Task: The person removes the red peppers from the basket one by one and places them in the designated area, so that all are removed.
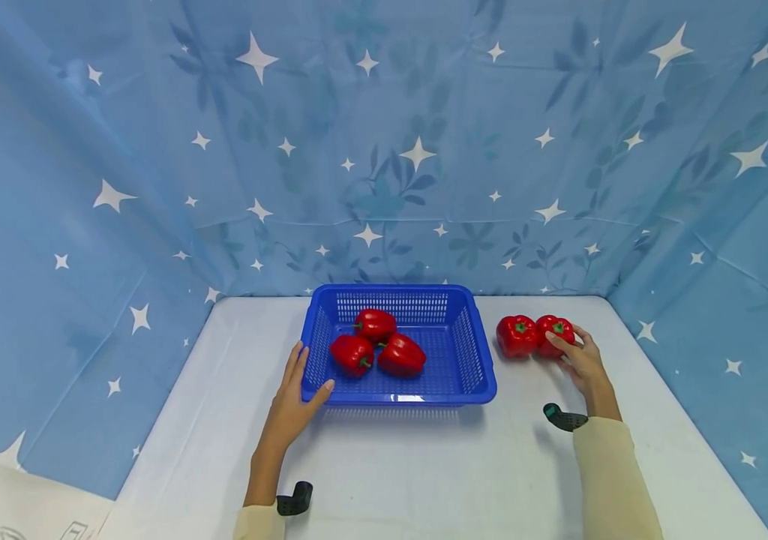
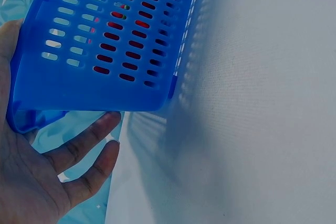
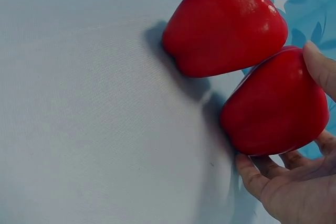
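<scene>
I see a white counter [image 1: 438, 472], starred blue cloth [image 1: 384, 150] on three sides. Right grip [image 1: 585, 366] pinches the outer red pepper [image 1: 552, 328], right of the blue basket [image 1: 350, 398]; left grip [image 1: 287, 409] spread, touching its front-left corner.

Three peppers [image 1: 402, 355] in blue basket [image 1: 484, 360]

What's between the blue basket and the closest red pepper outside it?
A narrow, bare strip of white tabletop lies between the blue basket and that red pepper, in the head view.
</scene>
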The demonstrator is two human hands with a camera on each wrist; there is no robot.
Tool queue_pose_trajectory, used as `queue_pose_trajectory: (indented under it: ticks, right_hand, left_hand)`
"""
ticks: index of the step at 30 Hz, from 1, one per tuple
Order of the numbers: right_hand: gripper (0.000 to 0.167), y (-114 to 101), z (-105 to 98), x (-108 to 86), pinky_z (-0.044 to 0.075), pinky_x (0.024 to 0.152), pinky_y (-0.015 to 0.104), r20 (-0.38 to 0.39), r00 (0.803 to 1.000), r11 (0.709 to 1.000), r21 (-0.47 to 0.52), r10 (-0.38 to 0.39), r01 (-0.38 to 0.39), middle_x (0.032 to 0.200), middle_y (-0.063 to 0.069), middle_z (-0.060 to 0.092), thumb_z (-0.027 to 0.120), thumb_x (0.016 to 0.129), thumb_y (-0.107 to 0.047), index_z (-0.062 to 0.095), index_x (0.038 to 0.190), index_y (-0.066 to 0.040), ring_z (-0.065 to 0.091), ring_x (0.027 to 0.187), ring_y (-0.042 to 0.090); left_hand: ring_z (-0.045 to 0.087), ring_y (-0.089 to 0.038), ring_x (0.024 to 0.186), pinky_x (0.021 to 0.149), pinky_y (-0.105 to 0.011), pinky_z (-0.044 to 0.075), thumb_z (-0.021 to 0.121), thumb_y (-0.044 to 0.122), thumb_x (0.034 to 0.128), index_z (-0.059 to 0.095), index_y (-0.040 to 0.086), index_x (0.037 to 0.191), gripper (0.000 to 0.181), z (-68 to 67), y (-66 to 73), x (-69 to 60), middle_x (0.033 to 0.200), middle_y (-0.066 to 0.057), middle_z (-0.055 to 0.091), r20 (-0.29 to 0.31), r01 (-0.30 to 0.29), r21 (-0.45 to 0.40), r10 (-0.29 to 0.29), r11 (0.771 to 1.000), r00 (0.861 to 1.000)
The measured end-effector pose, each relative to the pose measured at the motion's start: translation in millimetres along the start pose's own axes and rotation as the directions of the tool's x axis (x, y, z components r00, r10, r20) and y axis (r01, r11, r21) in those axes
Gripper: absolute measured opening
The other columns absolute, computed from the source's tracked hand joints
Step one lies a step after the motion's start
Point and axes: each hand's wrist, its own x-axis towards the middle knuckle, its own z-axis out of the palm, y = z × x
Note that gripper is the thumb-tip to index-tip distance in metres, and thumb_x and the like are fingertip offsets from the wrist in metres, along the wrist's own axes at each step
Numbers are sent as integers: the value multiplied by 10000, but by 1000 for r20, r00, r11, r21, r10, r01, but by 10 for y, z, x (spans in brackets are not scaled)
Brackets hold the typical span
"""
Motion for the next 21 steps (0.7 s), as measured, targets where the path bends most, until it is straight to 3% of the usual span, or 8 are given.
queue_pose_trajectory:
  ticks: [21]
  right_hand:
    - [983, -3, -7, -56, 207, 1195, 457, 47, 999, 1000, 11, -14, 14, 1659, 95, -57, 672, 902, -408, -29, 1581, -285, 55, 1531, 322]
  left_hand:
    - [167, -345, 1510, 1098, -619, 293, 576, 592, 900, 165, 203, 1579, 883, 21, -35, 2, 1662, 51, 53, -11, -15, -16, 15, 1000, 1000]
